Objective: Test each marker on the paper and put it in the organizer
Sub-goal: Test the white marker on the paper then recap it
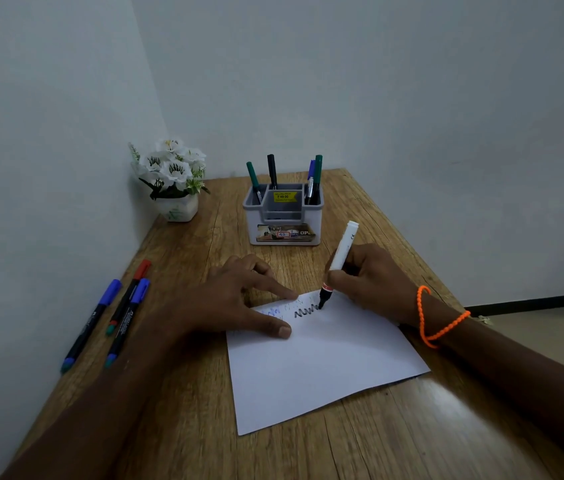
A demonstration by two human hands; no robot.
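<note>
My right hand (370,282) grips a white-barrelled marker (341,252) with its black tip down on the white paper (325,362), at the end of a black zigzag line (306,310). My left hand (239,299) lies flat with straight fingers pressing the paper's upper left corner, partly covering blue scribbles. The grey organizer (284,216) stands behind the paper and holds several capped markers upright: two green, one black, one blue. Three more capped markers (114,317) lie on the table at the left, two blue-capped and one red-capped.
A white pot of artificial white flowers (169,178) stands in the back left corner. The wooden table (377,445) meets the walls on the left and at the back; its right edge drops to the floor. An orange bracelet (436,320) circles my right wrist.
</note>
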